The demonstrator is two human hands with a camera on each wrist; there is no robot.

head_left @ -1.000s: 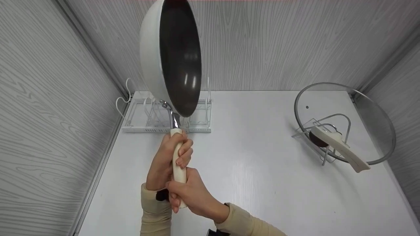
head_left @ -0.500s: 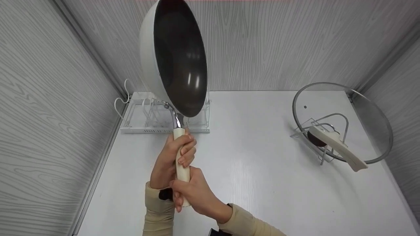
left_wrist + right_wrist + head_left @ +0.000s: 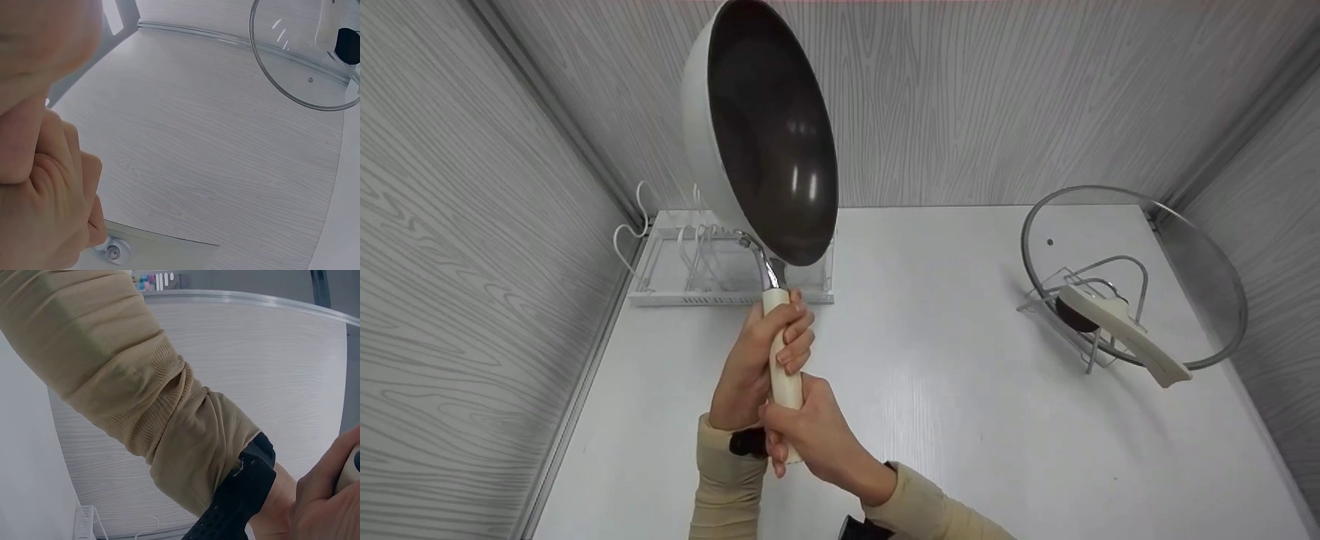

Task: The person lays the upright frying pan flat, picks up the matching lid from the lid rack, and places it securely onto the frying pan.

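A deep frying pan (image 3: pixel 772 142), white outside and dark inside, is raised on edge with its hollow turned to the right. My left hand (image 3: pixel 754 360) grips the upper part of its cream handle (image 3: pixel 787 386), just below the metal neck. Lower on the same handle, my right hand (image 3: pixel 817 431) holds on near the end, its thumb across the front. Behind the pan stands a white wire rack (image 3: pixel 720 298), partly hidden by it. In the left wrist view, curled fingers (image 3: pixel 50 191) fill the left side, and a bit of the pan (image 3: pixel 169 250) shows at the bottom.
On the right, a glass lid (image 3: pixel 1200 300) with a cream and dark handle (image 3: pixel 1125 330) leans in a small metal wire stand (image 3: pixel 1144 285). Wood-grained walls (image 3: pixel 960 97) enclose the white tabletop (image 3: pixel 930 360) at the back and both sides.
The pan has turned slightly, showing more of its dark inside, and its handle has shifted a little right with both hands. Both hands keep their grip. The rack and lid appear slightly further left.
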